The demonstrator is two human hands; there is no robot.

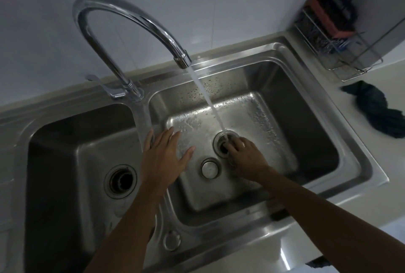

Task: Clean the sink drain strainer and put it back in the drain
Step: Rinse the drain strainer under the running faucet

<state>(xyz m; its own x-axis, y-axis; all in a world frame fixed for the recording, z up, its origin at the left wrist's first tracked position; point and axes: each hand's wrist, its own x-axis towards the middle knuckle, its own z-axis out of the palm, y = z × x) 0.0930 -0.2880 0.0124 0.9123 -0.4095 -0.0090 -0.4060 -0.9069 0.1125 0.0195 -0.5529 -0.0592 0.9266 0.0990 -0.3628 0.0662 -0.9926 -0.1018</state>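
**Hands at the wet sink**

Close to the person, behind both wrists, a small round cap (172,241) sits on the sink (219,248) rim.

The left hand (164,158) is held flat with its palm down. Its fingers (168,137) are straight and spread wide, and they hold nothing. They hang over the wall between the two basins. I cannot tell if they touch the metal.

Just to the right of the left thumb, a round metal piece that looks like the strainer (210,168) lies flat on the floor of the right basin. It is between the two hands, and no finger touches it.

The right hand (247,158) is low in the right basin. Its fingertips (230,146) bend down into the drain (217,140). The hole is dark there, so I cannot tell if they grip anything.

To the left of the left wrist, in the other basin, a second drain (120,181) is open and dark.

Water (208,97) runs down in one stream and lands right at the right fingertips. It comes from the tall bent tap (131,16), which stands beyond the left fingers.

Far to the right of the right hand, a dark cloth (372,110) lies bunched on the counter. Beyond the cloth, in the corner, a wire rack (328,53) holds a sponge (324,16).
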